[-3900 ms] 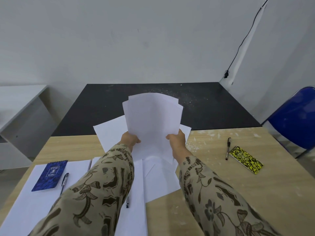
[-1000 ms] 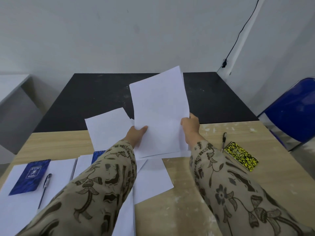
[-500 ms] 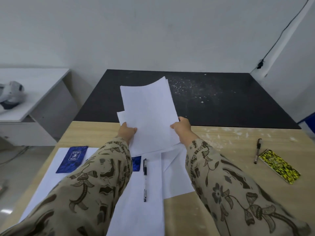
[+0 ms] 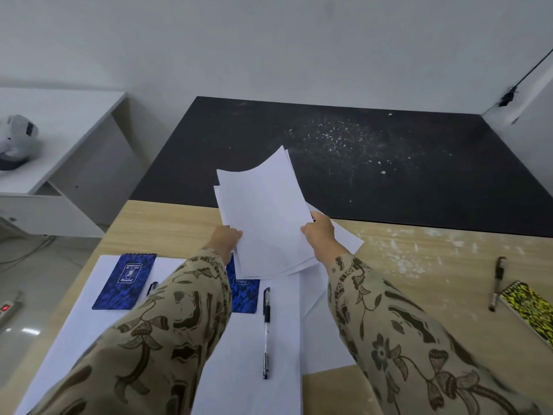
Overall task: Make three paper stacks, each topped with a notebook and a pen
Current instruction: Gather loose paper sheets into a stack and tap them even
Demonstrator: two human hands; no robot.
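Observation:
My left hand (image 4: 228,238) and my right hand (image 4: 319,232) both grip a bundle of white sheets (image 4: 263,217), lifted and tilted over the wooden table (image 4: 419,265). At the left lies a paper stack (image 4: 89,319) with a blue notebook (image 4: 125,281) and a pen (image 4: 152,287) on it. Beside it a second paper stack (image 4: 281,339) carries a blue notebook (image 4: 246,295), partly hidden by my sleeve, and a black pen (image 4: 266,330). Loose sheets (image 4: 344,238) lie under the bundle. At the right a yellow-black notebook (image 4: 529,310) and a pen (image 4: 496,283) rest on bare wood.
A black table (image 4: 359,151) adjoins the far edge of the wooden one. A white desk (image 4: 59,139) with a white device (image 4: 15,139) stands at the left. A power strip (image 4: 7,307) lies on the floor. A cable (image 4: 526,76) runs down the right wall.
The view has swung left and the bundle, held by both hands throughout, has come lower toward the table. Both blue notebooks and their pens now show.

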